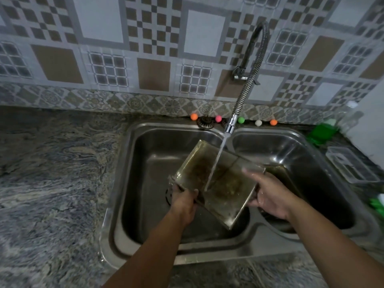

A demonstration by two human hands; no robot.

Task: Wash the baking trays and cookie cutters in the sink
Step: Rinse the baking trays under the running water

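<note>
Frame centre: my left hand (184,201) and right hand (270,196) grip opposite edges of the stained rectangular metal baking tray (220,183) (tilted) over the steel double sink (145,235); tap stream (216,165) strikes its inside.

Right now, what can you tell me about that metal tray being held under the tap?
The baking tray is rectangular, with low upright walls, and looks like thin metal stained brown across its inner floor. It is held tilted above the sink, mostly over the left basin, its open side facing up. The stream of water from the flexible tap strikes its floor. The left hand grips its near-left edge, and the right hand holds its right edge. Both hands look wet.
</note>
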